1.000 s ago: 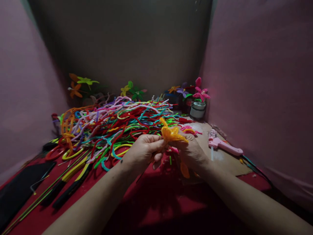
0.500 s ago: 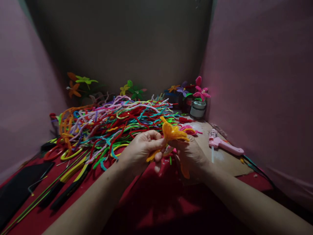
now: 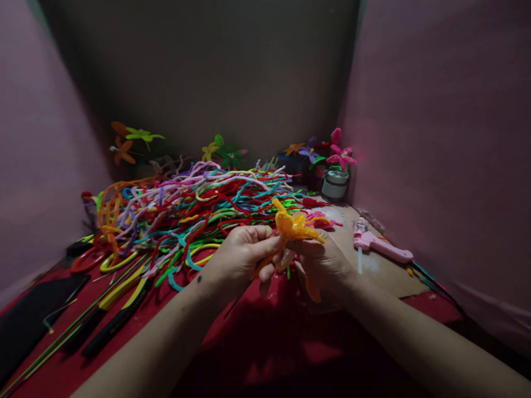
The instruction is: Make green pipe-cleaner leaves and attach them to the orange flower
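From the head view, I noted the left hand (image 3: pixel 243 253) pinching the orange flower (image 3: pixel 291 225) near its base above the red tabletop (image 3: pixel 319 354), the right hand (image 3: pixel 327 265) at its petals, apparently for steadiness, its grip too hidden to tell.

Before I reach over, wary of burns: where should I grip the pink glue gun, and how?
Probably by the pink glue gun's handle, coming from the right: it juts out rightward, clear of the glue stick and patterned far end.
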A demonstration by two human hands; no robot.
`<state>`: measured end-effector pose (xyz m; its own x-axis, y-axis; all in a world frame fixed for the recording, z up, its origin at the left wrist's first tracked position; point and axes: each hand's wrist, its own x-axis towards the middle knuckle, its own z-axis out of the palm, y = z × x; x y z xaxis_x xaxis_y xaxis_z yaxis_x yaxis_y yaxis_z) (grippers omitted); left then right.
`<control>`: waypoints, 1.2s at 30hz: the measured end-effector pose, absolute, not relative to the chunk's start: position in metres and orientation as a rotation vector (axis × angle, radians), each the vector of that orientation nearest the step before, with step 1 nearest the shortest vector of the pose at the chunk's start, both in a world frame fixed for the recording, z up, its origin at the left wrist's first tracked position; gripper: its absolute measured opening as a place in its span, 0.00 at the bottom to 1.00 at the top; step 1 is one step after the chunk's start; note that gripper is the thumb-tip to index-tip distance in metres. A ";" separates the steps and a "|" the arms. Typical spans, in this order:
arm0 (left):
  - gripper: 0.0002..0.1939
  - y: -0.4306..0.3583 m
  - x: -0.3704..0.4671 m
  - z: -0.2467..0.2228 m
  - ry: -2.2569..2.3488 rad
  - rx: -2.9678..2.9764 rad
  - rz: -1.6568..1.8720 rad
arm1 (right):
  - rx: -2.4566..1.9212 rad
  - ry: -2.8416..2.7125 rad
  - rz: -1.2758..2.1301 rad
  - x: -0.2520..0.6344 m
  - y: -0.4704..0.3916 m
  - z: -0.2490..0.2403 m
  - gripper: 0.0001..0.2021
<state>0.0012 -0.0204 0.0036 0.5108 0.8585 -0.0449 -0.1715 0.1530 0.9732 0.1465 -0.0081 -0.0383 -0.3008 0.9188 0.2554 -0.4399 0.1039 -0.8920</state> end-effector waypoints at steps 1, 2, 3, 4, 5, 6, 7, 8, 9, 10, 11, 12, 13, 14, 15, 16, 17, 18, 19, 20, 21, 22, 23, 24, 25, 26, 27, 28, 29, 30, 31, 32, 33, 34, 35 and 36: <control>0.12 -0.021 0.002 0.004 0.735 1.214 0.846 | -0.558 -1.210 1.498 0.147 -0.008 -0.038 0.06; 0.12 -0.021 0.002 0.004 0.742 1.228 0.841 | -0.567 -1.219 1.500 0.147 -0.008 -0.038 0.06; 0.12 -0.021 0.001 0.004 0.743 1.233 0.829 | -0.579 -1.230 1.496 0.148 -0.008 -0.038 0.06; 0.12 -0.021 0.000 0.003 0.739 1.230 0.813 | -0.593 -1.240 1.485 0.149 -0.008 -0.039 0.07; 0.12 -0.021 -0.001 0.001 0.731 1.216 0.795 | -0.604 -1.247 1.479 0.151 -0.008 -0.039 0.07; 0.13 -0.020 -0.002 0.000 0.717 1.198 0.770 | -0.608 -1.258 1.482 0.152 -0.008 -0.039 0.07; 0.13 -0.019 -0.004 -0.002 0.702 1.180 0.738 | -0.605 -1.271 1.493 0.153 -0.008 -0.039 0.07; 0.14 -0.018 -0.005 -0.003 0.688 1.164 0.705 | -0.598 -1.280 1.509 0.154 -0.008 -0.039 0.07; 0.14 -0.018 -0.006 -0.004 0.676 1.151 0.672 | -0.589 -1.291 1.530 0.154 -0.009 -0.039 0.07; 0.14 -0.017 -0.007 -0.004 0.668 1.140 0.643 | -0.583 -1.297 1.540 0.154 -0.009 -0.039 0.07; 0.14 -0.017 -0.007 -0.004 0.661 1.132 0.623 | -0.578 -1.297 1.542 0.153 -0.010 -0.038 0.07; 0.14 -0.016 -0.007 -0.003 0.657 1.127 0.615 | -0.580 -1.288 1.540 0.152 -0.011 -0.037 0.07; 0.14 -0.017 -0.006 -0.002 0.658 1.124 0.620 | -0.586 -1.272 1.538 0.151 -0.012 -0.037 0.07; 0.13 -0.017 -0.005 0.000 0.664 1.127 0.630 | -0.594 -1.257 1.539 0.150 -0.013 -0.036 0.06; 0.13 -0.017 -0.004 0.001 0.672 1.139 0.646 | -0.602 -1.239 1.542 0.149 -0.014 -0.036 0.06; 0.13 -0.018 -0.004 0.003 0.687 1.162 0.665 | -0.608 -1.224 1.546 0.148 -0.014 -0.035 0.06; 0.14 -0.019 -0.003 0.005 0.714 1.195 0.688 | -0.609 -1.214 1.546 0.148 -0.014 -0.035 0.06; 0.14 -0.021 -0.002 0.007 0.749 1.235 0.711 | -0.608 -1.208 1.533 0.148 -0.014 -0.035 0.05; 0.15 -0.022 -0.001 0.009 0.791 1.282 0.731 | -0.604 -1.211 1.511 0.148 -0.014 -0.035 0.05; 0.16 -0.024 -0.001 0.010 0.836 1.331 0.748 | -0.602 -1.220 1.483 0.149 -0.013 -0.035 0.05; 0.17 -0.025 0.000 0.012 0.882 1.378 0.762 | -0.601 -1.228 1.453 0.149 -0.013 -0.035 0.05; 0.17 -0.027 0.000 0.013 0.927 1.421 0.774 | -0.601 -1.236 1.432 0.150 -0.012 -0.035 0.05; 0.17 -0.028 0.001 0.014 0.968 1.462 0.787 | -0.603 -1.238 1.422 0.150 -0.012 -0.035 0.05; 0.17 -0.029 0.001 0.014 1.006 1.499 0.805 | -0.606 -1.232 1.423 0.150 -0.012 -0.035 0.05; 0.17 -0.030 0.002 0.014 1.045 1.534 0.827 | -0.608 -1.221 1.431 0.150 -0.012 -0.035 0.05; 0.16 -0.031 0.003 0.012 1.088 1.567 0.862 | -0.607 -1.207 1.439 0.149 -0.012 -0.035 0.05; 0.15 -0.031 0.005 0.010 1.136 1.600 0.910 | -0.603 -1.194 1.441 0.149 -0.013 -0.035 0.05; 0.14 -0.032 0.006 0.007 1.187 1.632 0.973 | -0.597 -1.181 1.438 0.148 -0.013 -0.035 0.05; 0.12 -0.033 0.007 0.004 1.234 1.668 1.043 | -0.592 -1.166 1.432 0.146 -0.013 -0.035 0.06; 0.09 -0.033 0.008 0.000 1.279 1.715 1.123 | -0.588 -1.150 1.424 0.145 -0.013 -0.035 0.06; 0.07 -0.034 0.009 -0.004 1.315 1.778 1.204 | -0.586 -1.135 1.417 0.143 -0.014 -0.035 0.05; 0.06 -0.035 0.009 -0.008 1.336 1.855 1.280 | -0.588 -1.116 1.406 0.142 -0.014 -0.035 0.05; 0.05 -0.036 0.009 -0.011 1.342 1.946 1.344 | -0.594 -1.098 1.394 0.140 -0.014 -0.035 0.04; 0.05 -0.036 0.009 -0.015 1.340 2.037 1.394 | -0.603 -1.082 1.380 0.138 -0.014 -0.035 0.04; 0.05 -0.037 0.008 -0.018 1.337 2.120 1.426 | -0.610 -1.070 1.365 0.136 -0.015 -0.035 0.03; 0.06 -0.036 0.007 -0.021 1.340 2.186 1.438 | -0.611 -1.062 1.350 0.135 -0.015 -0.034 0.04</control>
